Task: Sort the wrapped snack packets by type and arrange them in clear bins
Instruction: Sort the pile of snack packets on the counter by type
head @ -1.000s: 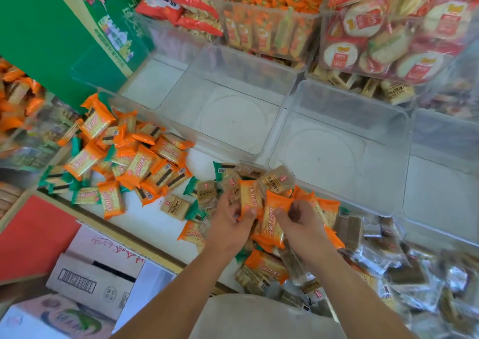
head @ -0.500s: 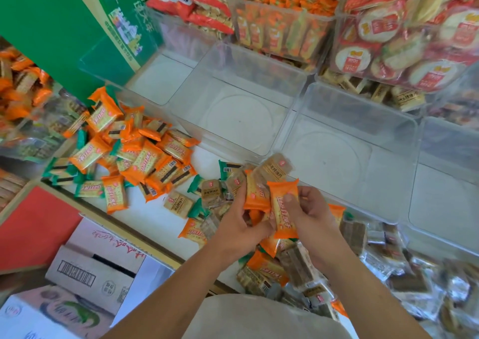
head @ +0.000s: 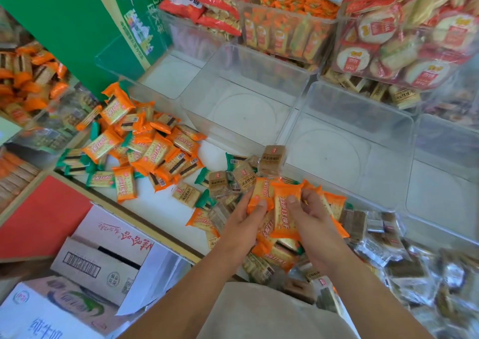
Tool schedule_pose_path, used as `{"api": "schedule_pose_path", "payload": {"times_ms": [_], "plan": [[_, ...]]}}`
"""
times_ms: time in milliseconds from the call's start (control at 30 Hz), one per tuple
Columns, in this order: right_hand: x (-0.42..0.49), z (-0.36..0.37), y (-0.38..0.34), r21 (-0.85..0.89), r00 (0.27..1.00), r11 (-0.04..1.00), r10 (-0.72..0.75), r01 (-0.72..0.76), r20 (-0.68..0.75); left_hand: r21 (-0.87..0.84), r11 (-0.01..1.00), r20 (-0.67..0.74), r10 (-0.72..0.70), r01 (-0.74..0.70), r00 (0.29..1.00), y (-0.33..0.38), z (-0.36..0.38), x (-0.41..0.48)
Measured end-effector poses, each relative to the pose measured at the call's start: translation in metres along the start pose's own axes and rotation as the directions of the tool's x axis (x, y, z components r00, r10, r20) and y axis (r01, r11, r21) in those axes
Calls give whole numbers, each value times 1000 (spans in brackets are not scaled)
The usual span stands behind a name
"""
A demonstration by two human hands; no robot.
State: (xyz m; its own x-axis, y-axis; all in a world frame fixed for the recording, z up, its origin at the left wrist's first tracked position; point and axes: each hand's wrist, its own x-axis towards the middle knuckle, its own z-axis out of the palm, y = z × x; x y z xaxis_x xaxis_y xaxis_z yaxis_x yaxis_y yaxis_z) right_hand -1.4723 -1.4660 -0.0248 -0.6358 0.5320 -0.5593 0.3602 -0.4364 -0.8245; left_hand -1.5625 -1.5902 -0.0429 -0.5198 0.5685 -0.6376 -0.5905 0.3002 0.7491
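My left hand (head: pixel 242 221) grips an orange cracker packet (head: pixel 260 191) above a mixed heap on the white counter. Beside it, my right hand (head: pixel 309 213) pinches another orange packet (head: pixel 283 218) held upright, thumb on its front. A pile of orange packets (head: pixel 153 152) with some green ones (head: pixel 75 164) lies to the left. Brown packets (head: pixel 243 176) sit just beyond my hands. Clear-wrapped dark snacks (head: pixel 388 255) spread to the right. Two clear bins, one (head: pixel 248 74) behind the heap and one (head: pixel 360 110) to its right, hold nothing.
Filled clear bins stand at the back: orange packets (head: pixel 285 33) and red-and-white round cakes (head: pixel 404 35). A green carton (head: pixel 70 20) leans at the left. Cardboard boxes (head: pixel 103 258) sit below the counter edge. Another clear bin (head: pixel 445 157) is at the far right.
Both hands have lifted out of the heap with orange packets. The right hand's packet now stands upright next to the left hand's packet.
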Motion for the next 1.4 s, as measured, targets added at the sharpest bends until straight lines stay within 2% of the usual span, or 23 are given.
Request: {"api": "schedule_pose_path", "payload": {"times_ms": [67, 167, 333, 400, 500, 633, 700, 833, 1033, 1067, 1133, 1200, 1300, 1400], "plan": [[1, 2, -1, 53, 1000, 999, 16, -15, -4, 52, 998, 2, 47, -47, 999, -3, -1, 0], [-1, 4, -2, 150, 999, 988, 34, -36, 13, 2, 991, -60, 137, -137, 989, -4, -12, 2], [-5, 20, -2, 133, 999, 990, 30, -34, 34, 2, 982, -190, 186, -189, 964, -3, -34, -3], [-4, 36, -7, 92, 998, 995, 21, -27, 58, 0, 980, -239, 195, -200, 951, 1, -46, -4], [3, 71, -22, -75, 992, 995, -58, 67, 116, 30, 967, -282, 252, -254, 926, 14, -73, -4], [28, 129, -38, -282, 970, 935, -170, 214, 172, 59, 952, -346, 301, -299, 889, 39, -120, 4], [48, 158, -44, -358, 970, 906, -176, 227, 171, 79, 949, -378, 310, -304, 872, 52, -145, 16], [92, 218, -55, -294, 973, 942, -103, 161, 205, 112, 938, -434, 344, -329, 833, 85, -195, 45], [157, 315, -92, -292, 943, 920, -179, 262, 280, 258, 904, -534, 427, -341, 730, 152, -279, 91], [164, 326, -98, -305, 935, 909, -192, 284, 298, 282, 897, -525, 442, -341, 728, 159, -290, 98], [179, 338, -100, -398, 926, 854, -221, 336, 306, 295, 908, -454, 406, -296, 793, 162, -305, 115], [191, 339, -90, -504, 946, 807, -205, 309, 251, 366, 911, -392, 336, -191, 856, 155, -310, 129], [199, 329, -62, -541, 987, 826, -120, 159, 107, 484, 864, -315, 323, -142, 892, 136, -308, 136], [203, 319, -43, -440, 1000, 898, 8, -16, -20, 633, 767, -335, 392, -104, 856, 122, -305, 138]]}}
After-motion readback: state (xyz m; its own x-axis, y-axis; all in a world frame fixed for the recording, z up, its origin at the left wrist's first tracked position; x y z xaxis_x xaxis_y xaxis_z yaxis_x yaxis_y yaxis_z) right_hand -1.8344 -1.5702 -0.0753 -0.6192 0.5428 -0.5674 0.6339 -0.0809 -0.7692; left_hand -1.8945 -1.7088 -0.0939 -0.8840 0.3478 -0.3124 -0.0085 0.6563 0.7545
